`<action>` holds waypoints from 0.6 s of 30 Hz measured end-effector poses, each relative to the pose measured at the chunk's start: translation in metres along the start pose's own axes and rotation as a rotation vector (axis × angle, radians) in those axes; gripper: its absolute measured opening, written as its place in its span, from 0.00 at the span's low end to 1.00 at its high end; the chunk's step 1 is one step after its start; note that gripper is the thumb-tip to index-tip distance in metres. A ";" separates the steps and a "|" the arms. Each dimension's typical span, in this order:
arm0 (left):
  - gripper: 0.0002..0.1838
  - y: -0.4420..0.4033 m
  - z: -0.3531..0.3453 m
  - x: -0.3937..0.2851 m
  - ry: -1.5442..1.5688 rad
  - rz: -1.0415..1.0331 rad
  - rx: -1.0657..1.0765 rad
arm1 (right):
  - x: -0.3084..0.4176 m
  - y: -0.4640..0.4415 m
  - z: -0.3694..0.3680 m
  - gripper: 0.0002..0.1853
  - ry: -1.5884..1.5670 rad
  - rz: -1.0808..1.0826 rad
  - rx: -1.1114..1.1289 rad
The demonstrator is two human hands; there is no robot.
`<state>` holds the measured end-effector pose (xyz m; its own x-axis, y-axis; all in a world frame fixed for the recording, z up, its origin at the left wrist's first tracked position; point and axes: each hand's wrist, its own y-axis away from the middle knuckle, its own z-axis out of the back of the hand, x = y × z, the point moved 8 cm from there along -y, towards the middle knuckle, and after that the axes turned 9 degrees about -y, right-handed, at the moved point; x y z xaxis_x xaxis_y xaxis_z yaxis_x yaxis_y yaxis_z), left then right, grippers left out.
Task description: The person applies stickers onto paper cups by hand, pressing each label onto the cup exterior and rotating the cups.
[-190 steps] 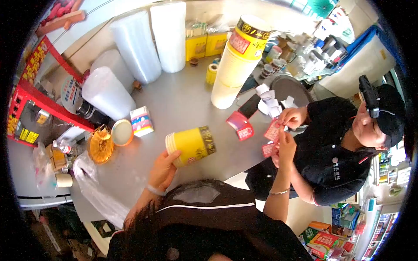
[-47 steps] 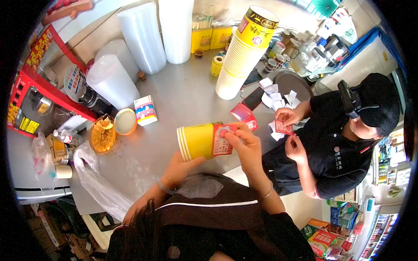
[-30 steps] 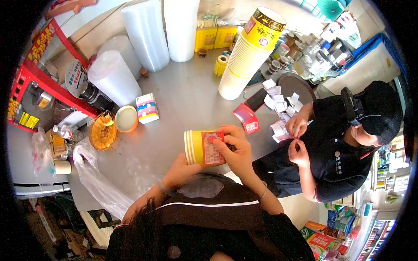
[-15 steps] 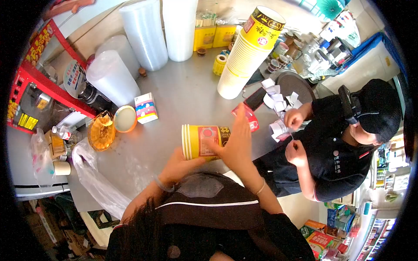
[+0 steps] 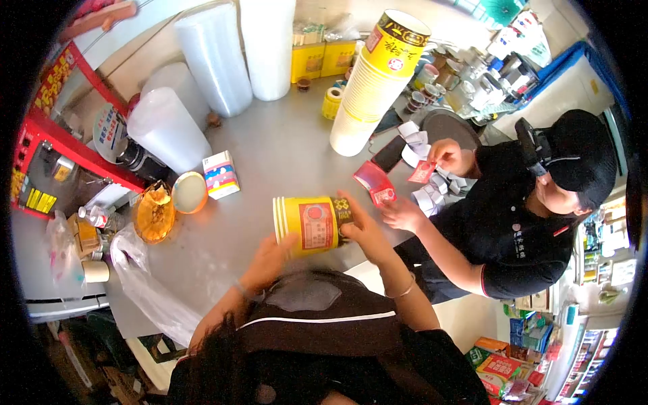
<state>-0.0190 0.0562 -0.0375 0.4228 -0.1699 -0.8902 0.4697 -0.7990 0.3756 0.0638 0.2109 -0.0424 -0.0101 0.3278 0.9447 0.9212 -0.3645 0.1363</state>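
Note:
A short stack of yellow paper cups [image 5: 316, 226] lies sideways in front of me, its white rims to the left and its dark printed end to the right. My left hand [image 5: 268, 262] grips the rim end from below, slightly blurred. Around the dark end closes my right hand [image 5: 366, 236], thumb on the near side. Just beyond it, red printed packets [image 5: 374, 181] rest on the grey table [image 5: 270, 148].
A tall stack of cups [image 5: 371, 91] stands at the back. To the right, a co-worker [image 5: 520, 216] holds a red packet [image 5: 422, 171] beside white paper pieces [image 5: 432, 196]. At left are a tissue box [image 5: 221, 174], bowl [image 5: 190, 193] and plastic bag [image 5: 145, 283].
My right hand, spread before, has closed on the stack's dark end. The cups shifted slightly left. The co-worker's hands moved apart; one now holds a red packet, the other reaches towards the packets near me.

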 end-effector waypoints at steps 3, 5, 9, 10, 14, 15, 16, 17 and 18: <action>0.18 0.004 0.012 0.000 -0.280 -0.148 0.066 | -0.007 0.013 -0.001 0.50 -0.074 -0.015 0.021; 0.19 0.000 0.004 0.002 -0.091 -0.093 0.198 | -0.003 0.016 0.005 0.50 -0.046 0.075 -0.020; 0.20 0.000 -0.005 -0.004 -0.070 -0.035 0.357 | 0.005 0.018 0.012 0.52 -0.038 0.073 -0.007; 0.21 0.001 -0.007 -0.010 -0.094 -0.037 0.362 | 0.005 0.018 0.014 0.52 -0.062 0.061 0.000; 0.23 -0.002 -0.015 -0.031 -0.206 -0.074 0.370 | 0.005 0.011 0.023 0.52 -0.052 0.096 0.023; 0.24 -0.003 -0.017 -0.033 -0.237 -0.090 0.373 | 0.007 0.010 0.024 0.52 -0.028 0.118 0.010; 0.24 -0.006 -0.016 -0.032 -0.264 -0.093 0.350 | 0.009 0.009 0.026 0.52 -0.004 0.137 -0.005; 0.24 -0.010 -0.015 -0.029 -0.291 -0.095 0.327 | 0.011 0.009 0.028 0.52 0.020 0.156 -0.020; 0.24 -0.013 -0.014 -0.028 -0.318 -0.097 0.304 | 0.011 0.008 0.029 0.52 0.045 0.155 -0.029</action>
<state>-0.0262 0.0797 -0.0142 0.1067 -0.2167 -0.9704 0.2261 -0.9451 0.2359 0.0821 0.2372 -0.0392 0.1133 0.2262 0.9675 0.9014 -0.4331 -0.0044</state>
